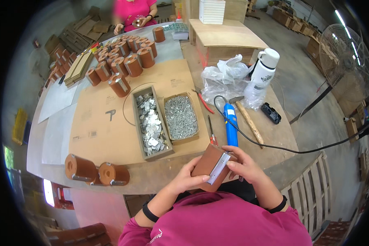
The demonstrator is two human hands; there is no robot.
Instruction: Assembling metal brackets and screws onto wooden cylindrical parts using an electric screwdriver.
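Between both hands, close to my body at the table's near edge, is a brown cylinder [206,161] held tilted. A shiny metal strip [219,168] with small screw heads runs along its upward side. My left hand [184,179] grips the left side, its thumb at the strip's lower end. My right hand [247,165] wraps the other side, with the thumb by the strip's upper part. Just beyond the hands lie a blue electric screwdriver [230,127] with a black cable and a red-handled screwdriver [212,137].
A wooden tray [159,154] of metal plates and a cardboard box [188,140] of screws stand ahead. Several brown cylinders [133,65] cluster far left; others [81,167] stand near left. A hammer [250,123], red pliers [205,102] and white flask [264,67] lie right. A co-worker [133,12] works opposite.
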